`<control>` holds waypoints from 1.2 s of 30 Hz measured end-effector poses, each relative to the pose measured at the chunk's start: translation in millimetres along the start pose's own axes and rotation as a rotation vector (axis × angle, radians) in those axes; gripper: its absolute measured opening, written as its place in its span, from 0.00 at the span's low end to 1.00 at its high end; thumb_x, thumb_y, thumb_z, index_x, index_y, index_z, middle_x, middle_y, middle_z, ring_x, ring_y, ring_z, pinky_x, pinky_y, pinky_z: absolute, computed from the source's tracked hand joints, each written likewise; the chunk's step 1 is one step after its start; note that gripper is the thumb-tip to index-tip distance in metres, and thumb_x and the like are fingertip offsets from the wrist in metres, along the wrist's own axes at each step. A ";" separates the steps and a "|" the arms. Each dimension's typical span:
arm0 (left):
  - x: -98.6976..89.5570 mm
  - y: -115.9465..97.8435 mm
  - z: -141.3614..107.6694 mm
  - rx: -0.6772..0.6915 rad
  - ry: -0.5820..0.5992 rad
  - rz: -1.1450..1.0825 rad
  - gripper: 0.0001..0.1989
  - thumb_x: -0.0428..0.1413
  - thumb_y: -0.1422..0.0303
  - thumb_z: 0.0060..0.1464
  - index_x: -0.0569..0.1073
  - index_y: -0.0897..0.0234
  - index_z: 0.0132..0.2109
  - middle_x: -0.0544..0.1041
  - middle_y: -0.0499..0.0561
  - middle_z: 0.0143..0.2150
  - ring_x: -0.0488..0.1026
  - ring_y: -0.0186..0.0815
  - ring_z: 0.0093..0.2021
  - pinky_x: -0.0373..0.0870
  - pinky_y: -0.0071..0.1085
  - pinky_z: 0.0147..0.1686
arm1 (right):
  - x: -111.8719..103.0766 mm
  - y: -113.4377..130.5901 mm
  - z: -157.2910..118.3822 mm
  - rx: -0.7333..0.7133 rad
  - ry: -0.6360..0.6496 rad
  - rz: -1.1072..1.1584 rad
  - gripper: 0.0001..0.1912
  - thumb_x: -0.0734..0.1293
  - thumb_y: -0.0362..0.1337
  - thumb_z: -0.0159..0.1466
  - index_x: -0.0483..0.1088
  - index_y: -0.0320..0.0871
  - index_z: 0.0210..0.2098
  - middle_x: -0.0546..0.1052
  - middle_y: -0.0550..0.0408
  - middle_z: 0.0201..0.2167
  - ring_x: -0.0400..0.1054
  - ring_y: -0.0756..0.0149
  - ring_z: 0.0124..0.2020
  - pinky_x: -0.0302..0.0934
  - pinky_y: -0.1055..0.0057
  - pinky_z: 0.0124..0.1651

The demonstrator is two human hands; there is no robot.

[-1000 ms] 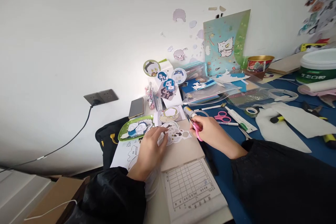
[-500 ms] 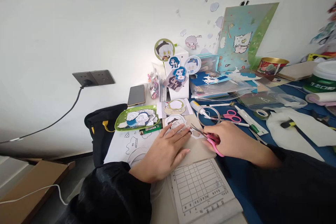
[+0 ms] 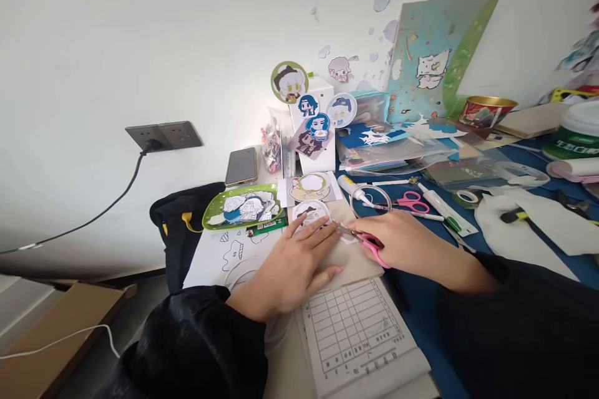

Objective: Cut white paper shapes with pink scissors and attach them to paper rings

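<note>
left hand point(image 3: 297, 265) lying flat, fingers fanned a bit over paper cutouts point(image 3: 309, 209) on the beige board point(image 3: 358, 267) | right hand point(image 3: 397, 240) kinda gripping pink scissors point(image 3: 369, 242), blades right by the left one

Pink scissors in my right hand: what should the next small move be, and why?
Probably slide your left hand slightly away from the blades: its fingertips lie over the round paper piece, and the pink scissors in your right hand point toward them, very close.
</note>
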State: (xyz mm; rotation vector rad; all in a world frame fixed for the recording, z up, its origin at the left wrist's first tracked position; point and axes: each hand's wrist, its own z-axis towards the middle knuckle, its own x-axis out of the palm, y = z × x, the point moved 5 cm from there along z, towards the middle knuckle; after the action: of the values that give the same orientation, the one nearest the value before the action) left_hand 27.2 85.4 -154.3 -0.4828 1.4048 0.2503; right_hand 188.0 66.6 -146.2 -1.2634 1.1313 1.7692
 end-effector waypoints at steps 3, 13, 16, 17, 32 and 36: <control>-0.1 0.2 4.2 0.005 0.020 -0.025 0.26 0.44 0.56 0.62 0.60 0.61 0.63 0.61 0.55 0.66 0.52 0.43 0.67 0.40 0.47 0.65 | -1.1 1.5 2.6 -0.046 -0.017 -0.112 0.16 0.62 0.24 0.54 0.74 0.45 0.38 0.76 0.56 0.20 0.67 0.64 0.21 0.41 0.70 0.24; 2.6 4.4 1.8 -0.025 0.009 0.016 0.31 0.44 0.53 0.61 0.57 0.66 0.64 0.56 0.59 0.68 0.51 0.46 0.67 0.39 0.51 0.65 | 2.3 8.6 0.8 -0.120 -0.012 -0.178 0.11 0.61 0.25 0.59 0.71 0.42 0.36 0.79 0.53 0.27 0.70 0.64 0.25 0.40 0.67 0.25; 0.8 3.9 0.8 -0.026 -0.033 0.046 0.31 0.43 0.53 0.61 0.57 0.67 0.65 0.57 0.58 0.67 0.51 0.46 0.67 0.39 0.49 0.66 | 3.3 7.7 -2.5 -0.099 0.003 -0.181 0.14 0.60 0.24 0.58 0.71 0.44 0.39 0.79 0.54 0.27 0.70 0.64 0.25 0.39 0.67 0.25; 0.2 3.1 0.5 -0.022 -0.037 0.057 0.29 0.43 0.54 0.62 0.58 0.66 0.64 0.57 0.57 0.67 0.51 0.45 0.67 0.39 0.49 0.66 | 3.7 7.2 -4.0 -0.091 0.008 -0.182 0.15 0.60 0.23 0.57 0.71 0.44 0.39 0.78 0.55 0.26 0.69 0.64 0.25 0.39 0.68 0.25; -1.7 -10.9 -1.1 0.031 0.007 0.051 0.25 0.41 0.53 0.63 0.61 0.55 0.63 0.58 0.54 0.67 0.51 0.43 0.68 0.39 0.49 0.65 | 1.6 -33.2 -11.1 0.334 0.034 0.425 0.16 0.68 0.41 0.56 0.56 0.45 0.21 0.67 0.61 0.20 0.59 0.69 0.20 0.50 0.72 0.24; 0.4 -13.1 -1.3 0.052 0.018 0.026 0.26 0.40 0.53 0.63 0.60 0.56 0.63 0.58 0.53 0.67 0.51 0.41 0.68 0.35 0.49 0.66 | 13.3 -34.4 -12.3 0.376 0.118 0.651 0.11 0.68 0.38 0.54 0.60 0.45 0.24 0.68 0.62 0.20 0.61 0.70 0.19 0.52 0.73 0.24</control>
State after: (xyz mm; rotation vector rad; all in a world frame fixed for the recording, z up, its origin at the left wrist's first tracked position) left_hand 31.9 73.3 -152.6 -0.4255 1.4326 0.2305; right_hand 218.8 69.4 -169.7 -0.8248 2.0016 1.7996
